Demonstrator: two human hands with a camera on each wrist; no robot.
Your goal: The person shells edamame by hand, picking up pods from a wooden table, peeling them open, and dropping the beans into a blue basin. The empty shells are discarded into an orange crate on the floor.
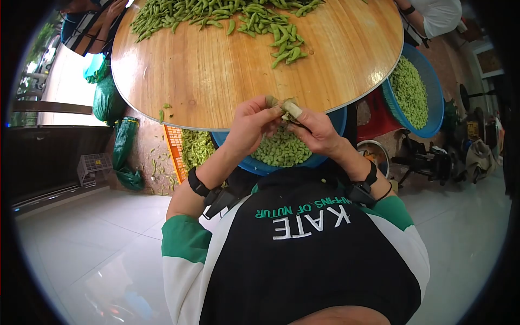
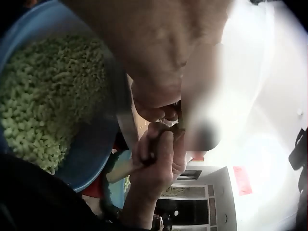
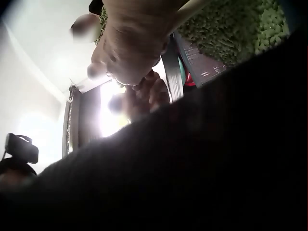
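Observation:
Both hands meet in front of me, just over the near edge of the round wooden table. The left hand pinches a small brownish-green bean pod at its fingertips. Close against it, the right hand has its fingers curled, with a pale wrap at the thumb end. In the left wrist view a pale stick-like handle sticks out of the right fist; its other end is hidden. Below the hands, a blue basin holds shelled green beans.
A heap of green pods covers the table's far side. An orange crate with pods stands left of the basin. Another blue basin of beans is at the right, beside a red stool. Green bags lie at the left. Other people sit across.

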